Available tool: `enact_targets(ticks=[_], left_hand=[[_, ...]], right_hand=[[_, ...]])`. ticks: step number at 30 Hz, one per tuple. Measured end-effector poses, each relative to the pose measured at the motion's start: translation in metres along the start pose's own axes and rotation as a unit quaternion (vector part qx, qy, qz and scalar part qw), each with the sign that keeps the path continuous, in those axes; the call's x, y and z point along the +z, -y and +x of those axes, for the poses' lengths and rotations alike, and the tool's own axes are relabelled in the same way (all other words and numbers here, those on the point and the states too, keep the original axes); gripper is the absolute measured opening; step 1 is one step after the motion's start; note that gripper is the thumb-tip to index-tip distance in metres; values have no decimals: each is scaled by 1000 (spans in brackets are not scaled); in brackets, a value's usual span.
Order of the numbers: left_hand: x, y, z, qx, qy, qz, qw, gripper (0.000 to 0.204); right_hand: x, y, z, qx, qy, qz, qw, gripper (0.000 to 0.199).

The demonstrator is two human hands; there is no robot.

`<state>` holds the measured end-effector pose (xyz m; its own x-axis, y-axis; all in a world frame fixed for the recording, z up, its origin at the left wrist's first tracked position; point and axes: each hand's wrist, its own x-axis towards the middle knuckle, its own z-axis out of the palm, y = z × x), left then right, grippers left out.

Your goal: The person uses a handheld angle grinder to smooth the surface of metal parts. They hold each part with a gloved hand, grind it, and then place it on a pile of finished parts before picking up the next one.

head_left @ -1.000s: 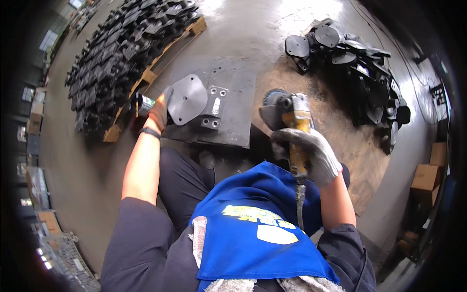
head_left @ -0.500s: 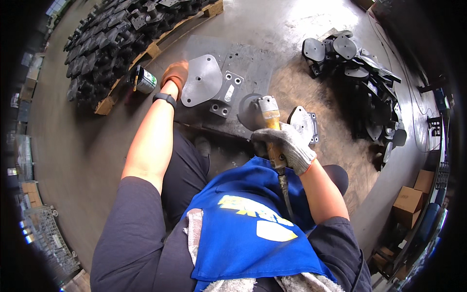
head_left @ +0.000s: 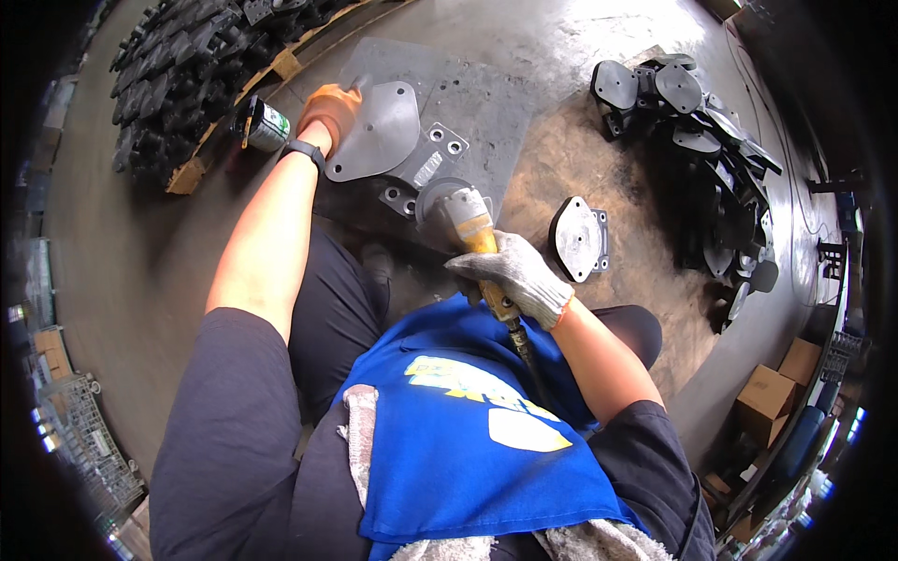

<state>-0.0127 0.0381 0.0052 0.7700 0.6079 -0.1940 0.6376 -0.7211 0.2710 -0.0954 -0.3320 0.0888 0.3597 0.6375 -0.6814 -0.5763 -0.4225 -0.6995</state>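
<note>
My left hand, in an orange glove, is closed at the left rim of a metal bracket; some fingers are hidden. The bracket has a rounded grey plate and a dark flange with holes, and lies on a dark steel work plate. In a pale knit glove, my right hand wraps round a yellow angle grinder, its hose trailing down toward my apron. The grinder's round disc overlaps the flange's near corner in view; whether they touch I cannot tell.
Another bracket lies on the brown floor sheet to the right. More brackets form a heap farther right. At the far left, a pallet bears many stacked dark parts, with a can beside it. Cardboard boxes stand at lower right.
The grinder in my right hand has moved left, closer to the bracket's flange. My left hand has slid farther up along the bracket's left rim. The whole view has shifted slightly.
</note>
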Motion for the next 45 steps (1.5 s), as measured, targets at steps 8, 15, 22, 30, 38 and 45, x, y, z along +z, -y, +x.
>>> enact_targets(ticks=[8, 15, 22, 30, 38, 45], left_hand=[[-13, -8, -13, 102, 58, 174, 978, 48], [1, 7, 4, 264, 25, 480, 836, 54], [3, 4, 8, 272, 8, 451, 850, 63], [32, 17, 39, 83, -4, 198, 977, 54], [18, 12, 22, 256, 19, 415, 873, 54], [-1, -2, 4, 235, 34, 404, 883, 61]], right_hand=[[9, 20, 10, -13, 24, -24, 999, 31], [8, 20, 1, -13, -1, -7, 1000, 31], [8, 30, 4, -8, 4, -19, 1000, 28], [11, 27, 3, 12, 6, -32, 999, 28], [7, 26, 10, 6, 5, -53, 999, 33], [17, 27, 8, -20, -12, -55, 998, 31]])
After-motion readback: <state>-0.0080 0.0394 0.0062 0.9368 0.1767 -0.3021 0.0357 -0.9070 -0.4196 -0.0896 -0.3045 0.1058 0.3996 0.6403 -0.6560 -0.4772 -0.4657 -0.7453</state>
